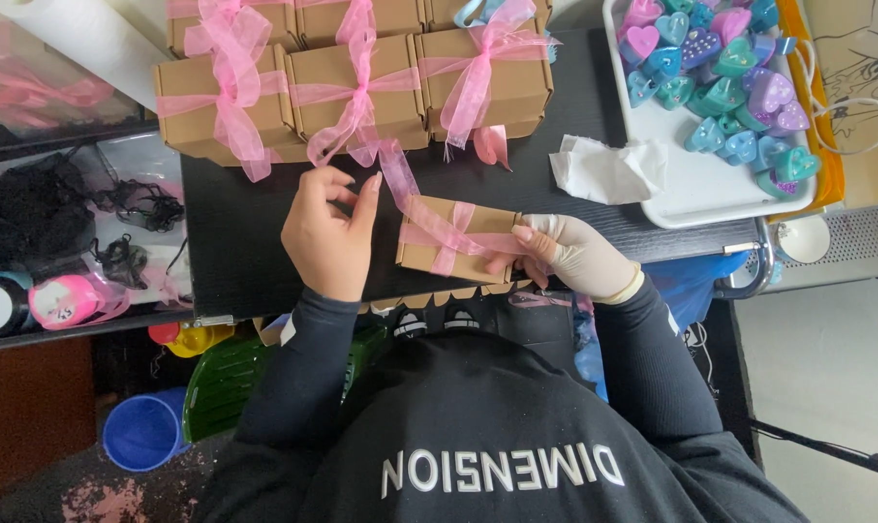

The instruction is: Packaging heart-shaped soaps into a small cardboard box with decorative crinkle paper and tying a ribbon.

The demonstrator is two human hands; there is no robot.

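The black table (255,242) carries, at its far edge, a row of brown boxes (361,82) already tied with pink bows. To the right stands a white tray (700,184) of coloured hearts (720,68), with a crumpled tissue (608,169) at its left end.

Near the table's front edge, between the two hands, lies the box (453,240). Its long axis runs left to right, tilted slightly. Pink ribbon (429,218) is wrapped across it, and a loose tail rises up and left toward the tied boxes.

The right hand (574,257), in a pale glove, is closed on the box's right end, with fingers on top and the thumb underneath. The left hand (327,237) is bare and stands just left of the box without touching it. Its fingers are curled and its thumb and forefinger are pinched together; the ribbon tail runs just beside them, but whether they grip it I cannot tell.

So the box lies to the right of the left hand, and the right hand is the nearer.
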